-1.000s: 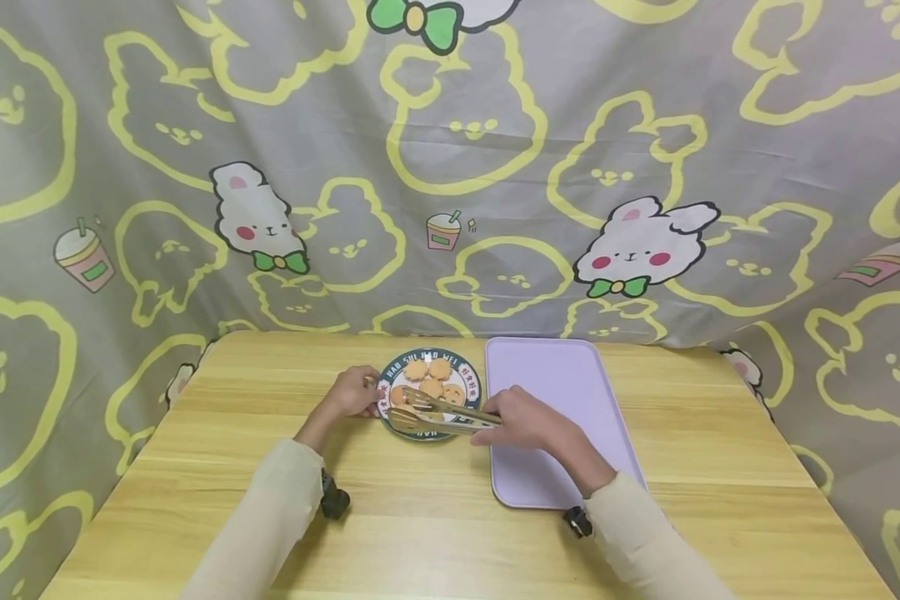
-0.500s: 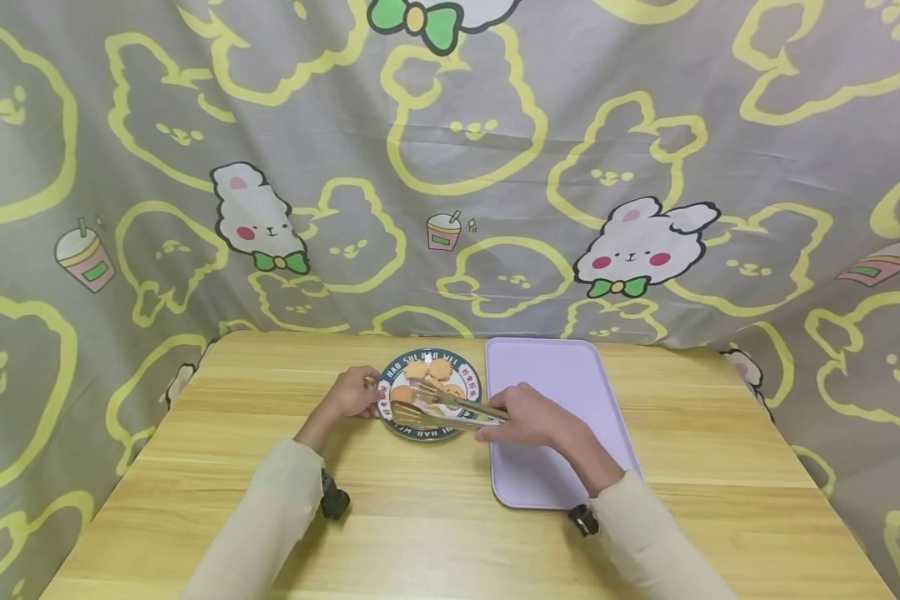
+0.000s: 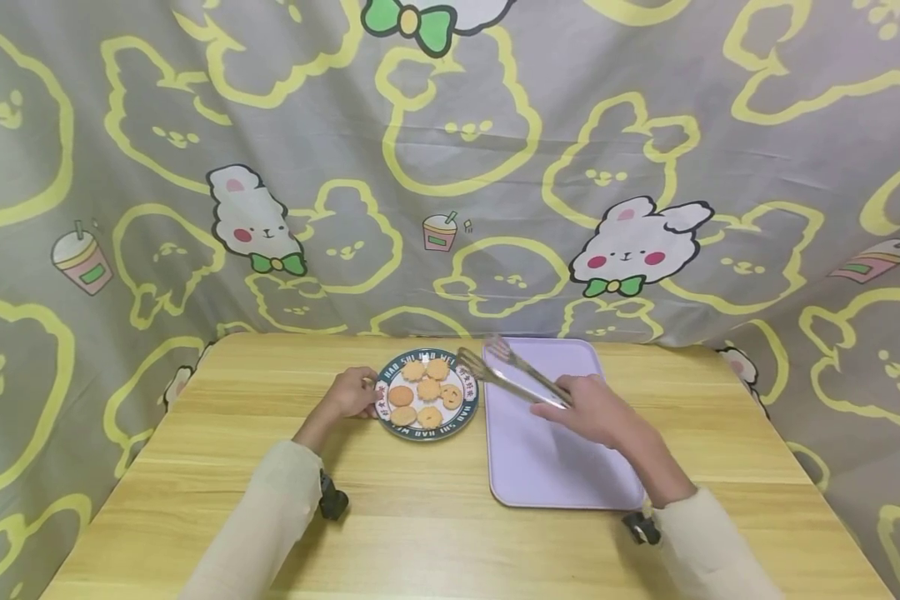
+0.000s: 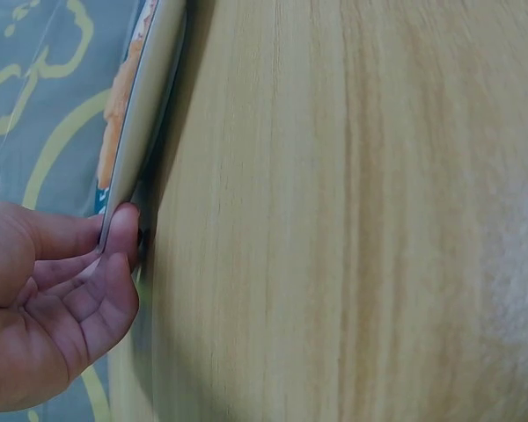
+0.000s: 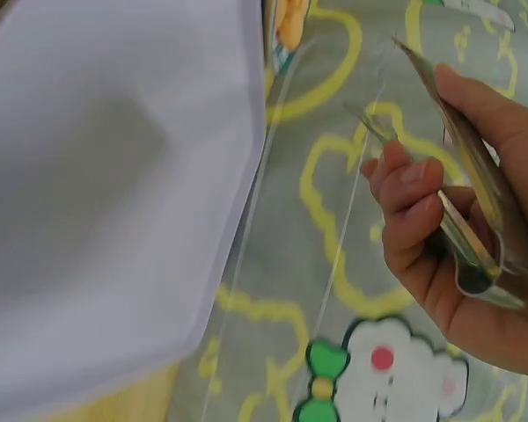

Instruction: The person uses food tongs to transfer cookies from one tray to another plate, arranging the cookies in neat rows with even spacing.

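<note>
A round plate [image 3: 424, 433] with a dark green lettered rim carries several golden cookies [image 3: 429, 389]. My left hand [image 3: 354, 393] pinches its left edge between thumb and fingers, and in the left wrist view that edge tilts slightly off the table. Metal tongs [image 3: 513, 387] are in my right hand [image 3: 596, 410], held above a lilac tray [image 3: 540, 471]. Their jaws stand apart, with nothing visible between them, and the tips point up and left near the plate's right rim. The right wrist view shows the thumb on one tong arm and fingers curled round the other.
The tray lies just right of the plate, both near the back of the wooden table [image 3: 420, 525]. A grey curtain [image 3: 510, 200] with cartoon rabbits hangs right behind the table and along its sides.
My right hand has moved right with the tongs, from low over the plate to above the tray, uncovering the cookies. My left hand has stayed on the plate's edge.
</note>
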The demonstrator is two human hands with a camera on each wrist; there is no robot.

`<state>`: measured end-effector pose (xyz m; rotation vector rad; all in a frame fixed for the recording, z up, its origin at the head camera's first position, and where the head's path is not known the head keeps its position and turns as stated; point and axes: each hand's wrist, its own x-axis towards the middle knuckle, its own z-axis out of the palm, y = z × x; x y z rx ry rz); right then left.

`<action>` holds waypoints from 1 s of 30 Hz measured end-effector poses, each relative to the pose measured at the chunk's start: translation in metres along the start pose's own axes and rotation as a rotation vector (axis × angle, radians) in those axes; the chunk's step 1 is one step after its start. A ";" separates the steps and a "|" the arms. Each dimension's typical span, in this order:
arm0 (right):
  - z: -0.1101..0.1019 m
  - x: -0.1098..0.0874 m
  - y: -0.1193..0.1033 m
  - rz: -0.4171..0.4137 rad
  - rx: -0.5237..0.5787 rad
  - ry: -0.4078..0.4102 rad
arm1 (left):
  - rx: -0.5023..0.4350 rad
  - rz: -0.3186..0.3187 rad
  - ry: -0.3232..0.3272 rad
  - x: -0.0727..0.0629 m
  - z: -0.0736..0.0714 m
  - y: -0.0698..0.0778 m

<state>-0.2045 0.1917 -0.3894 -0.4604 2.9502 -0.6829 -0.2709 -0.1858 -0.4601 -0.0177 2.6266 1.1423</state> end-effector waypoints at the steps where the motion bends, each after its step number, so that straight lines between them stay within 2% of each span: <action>1: -0.003 -0.004 0.005 0.016 -0.013 0.021 | 0.000 0.001 0.001 0.000 0.000 0.000; 8: -0.012 -0.033 0.046 0.238 -0.220 0.178 | 0.001 0.004 0.003 -0.001 -0.001 -0.002; 12: -0.012 -0.050 0.075 0.321 -0.266 0.162 | 0.001 0.006 0.004 -0.001 -0.001 -0.002; 19: -0.006 -0.069 0.107 0.376 -0.204 0.067 | 0.003 0.007 0.013 0.000 -0.001 -0.002; 30: 0.013 -0.080 0.126 0.363 -0.179 -0.002 | -0.003 0.000 0.010 0.000 0.002 -0.007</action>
